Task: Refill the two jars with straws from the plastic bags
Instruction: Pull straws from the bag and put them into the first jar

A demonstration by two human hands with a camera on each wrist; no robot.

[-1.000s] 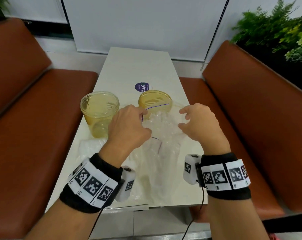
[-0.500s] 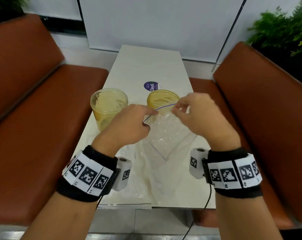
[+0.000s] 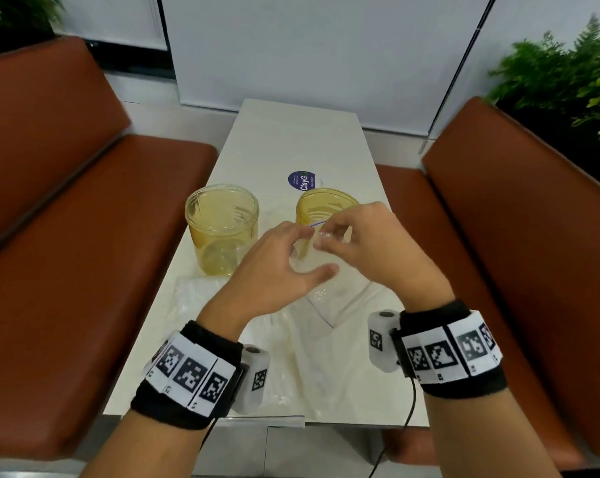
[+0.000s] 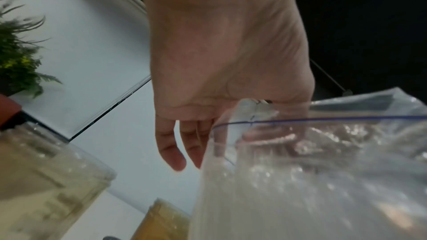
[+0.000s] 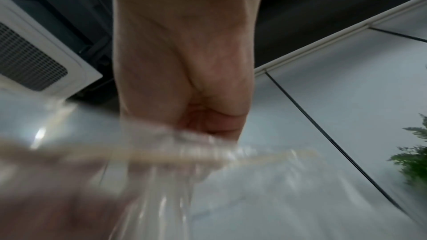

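Observation:
Two yellow-tinted clear jars stand side by side on the white table (image 3: 291,139), the left jar (image 3: 222,229) and the right jar (image 3: 326,205). A clear zip bag (image 3: 336,294) with a blue seal line hangs in the air just in front of the right jar. My right hand (image 3: 324,236) pinches the bag's top edge, its fingers (image 5: 208,123) curled into crumpled plastic. My left hand (image 3: 312,253) lies against the bag's mouth with straight fingers (image 4: 175,152) and the thumb spread wide. The bag (image 4: 312,171) hides the other left fingers. Its contents are too blurred to make out.
More clear plastic (image 3: 202,298) lies flat on the table beside the left jar and under my wrists (image 3: 291,374). A round blue sticker (image 3: 302,181) sits behind the jars. Brown padded benches (image 3: 67,270) (image 3: 515,253) flank the narrow table, with plants (image 3: 567,74) behind.
The bag has come up off the table toward the right jar. Both hands have moved closer together, and my left thumb has spread away from its fingers.

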